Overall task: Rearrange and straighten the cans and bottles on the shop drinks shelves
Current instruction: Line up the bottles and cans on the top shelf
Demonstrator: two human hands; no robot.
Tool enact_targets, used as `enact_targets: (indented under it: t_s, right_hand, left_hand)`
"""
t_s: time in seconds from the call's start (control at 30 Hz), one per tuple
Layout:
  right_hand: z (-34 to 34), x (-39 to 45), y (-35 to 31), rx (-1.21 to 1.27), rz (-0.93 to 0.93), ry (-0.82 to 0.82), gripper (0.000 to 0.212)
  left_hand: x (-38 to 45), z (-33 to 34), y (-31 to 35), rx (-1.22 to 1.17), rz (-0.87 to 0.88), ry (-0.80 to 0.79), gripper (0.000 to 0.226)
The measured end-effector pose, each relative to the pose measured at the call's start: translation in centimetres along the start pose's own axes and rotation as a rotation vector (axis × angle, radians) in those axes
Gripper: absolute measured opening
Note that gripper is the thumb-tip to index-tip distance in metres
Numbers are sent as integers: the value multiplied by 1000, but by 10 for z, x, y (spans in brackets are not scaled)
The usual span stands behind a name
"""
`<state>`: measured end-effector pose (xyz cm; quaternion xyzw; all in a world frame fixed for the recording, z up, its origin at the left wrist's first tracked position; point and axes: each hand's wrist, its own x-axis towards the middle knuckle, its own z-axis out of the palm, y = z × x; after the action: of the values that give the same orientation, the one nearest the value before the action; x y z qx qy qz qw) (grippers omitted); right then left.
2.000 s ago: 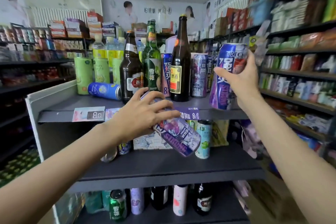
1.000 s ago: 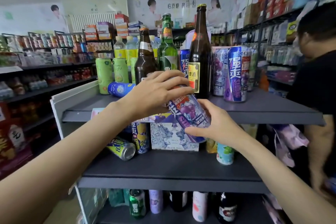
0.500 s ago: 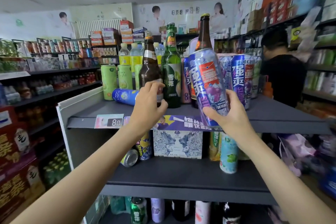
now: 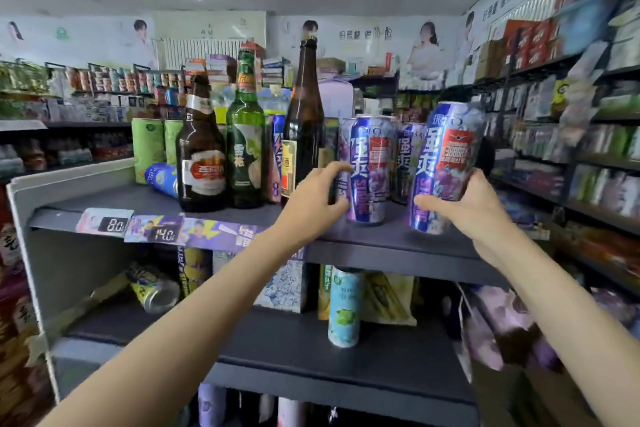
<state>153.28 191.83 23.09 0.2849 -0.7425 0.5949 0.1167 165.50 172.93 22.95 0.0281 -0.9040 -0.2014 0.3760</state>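
Purple can [image 4: 446, 163] at 3 o'clock of the top shelf [image 4: 381, 239], long axis near vertical, top tipped slightly toward 1 o'clock, base at the shelf; whether it touches is unclear. The right hand [image 4: 467, 204] is wrapped round its lower half. At 9 o'clock of it, the left hand [image 4: 315, 198] curls round a second purple can [image 4: 372, 166] standing upright.

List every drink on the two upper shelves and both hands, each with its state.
Right hand: grips tilted purple can.
Left hand: fingers round upright purple can.
Blue can: lying on its side.
Brown bottle: upright.
Green bottle: upright.
Tall dark bottle: upright.
Yellow can: toppled, lower shelf.
Pale blue can: upright.
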Motion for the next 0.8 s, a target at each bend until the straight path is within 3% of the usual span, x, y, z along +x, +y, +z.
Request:
enact_targets:
  t_s: [0.1,0.3,0.4,0.53,0.63,0.73,0.8]
  right_hand:
    - [3,21,13,-64,91,-68,83]
    - [31,56,19,-53,153,-145,84]
    - [39,72,23,-77,163,-152,83]
    - [43,82,27,-104,201,-175,85]
    - [39,73,23,-154,147,-17,82]
    - [36,47,-3,-202,-146,277,59]
    - [45,26,-28,-142,-324,323,47]
  left_hand:
    - [1,12,6,32,-54,-68,53]
    - [2,25,1,-14,-99,-110,56]
    - [-1,24,-2,23,-87,-49,54]
    - [-8,13,-11,92,-53,147,44]
    - [-13,-1,-20,95,-59,257,38]
    - [-17,-11,-34,96,-95,333,33]
    - [-19,-17,-45,93,-122,353,30]
